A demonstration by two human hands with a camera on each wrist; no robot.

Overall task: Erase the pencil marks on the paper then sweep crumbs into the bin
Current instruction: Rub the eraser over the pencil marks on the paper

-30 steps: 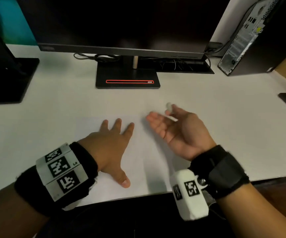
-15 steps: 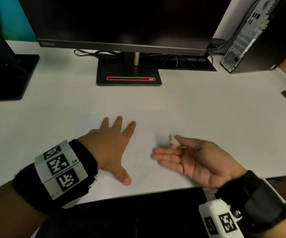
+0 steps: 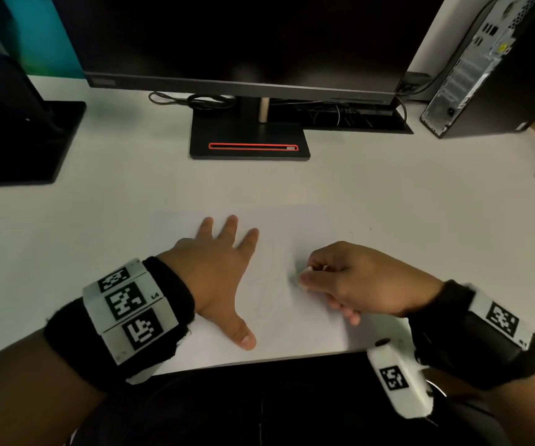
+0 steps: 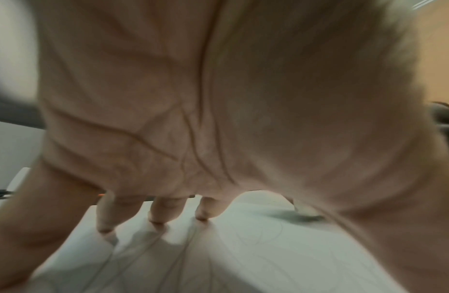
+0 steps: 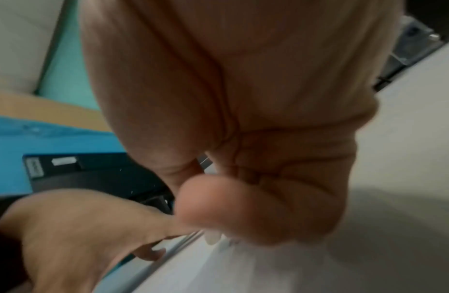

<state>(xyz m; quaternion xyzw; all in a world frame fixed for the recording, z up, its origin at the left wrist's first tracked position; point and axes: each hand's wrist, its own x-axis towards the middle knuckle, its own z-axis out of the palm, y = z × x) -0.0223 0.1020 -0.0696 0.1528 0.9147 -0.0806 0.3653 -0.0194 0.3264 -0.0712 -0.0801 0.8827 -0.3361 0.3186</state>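
On the white counter [image 3: 388, 194], close to its near edge, lies a thin white sheet of paper [image 3: 292, 320] carrying faint grey pencil marks [image 3: 267, 284]. The left hand [image 3: 218, 272] lies flat on the sheet's left part, fingers spread and thumb pointing toward the near edge, pinning it down. The right hand [image 3: 356, 284] has its fingers curled, thumb and forefinger pinching a small white eraser [image 3: 306, 271] whose tip touches the paper just to the right of the marks. The scribbles therefore sit between the two hands, running roughly from the far side toward the near edge, and the right hand is the nearer and the one equipped, so the rubbing stroke should travel leftward across them toward the bracing hand. Half a second earlier the right hand was palm-up with the eraser off the sheet; it has since rolled over and brought the eraser down, while the left hand has stayed put. No bin shows in any view.
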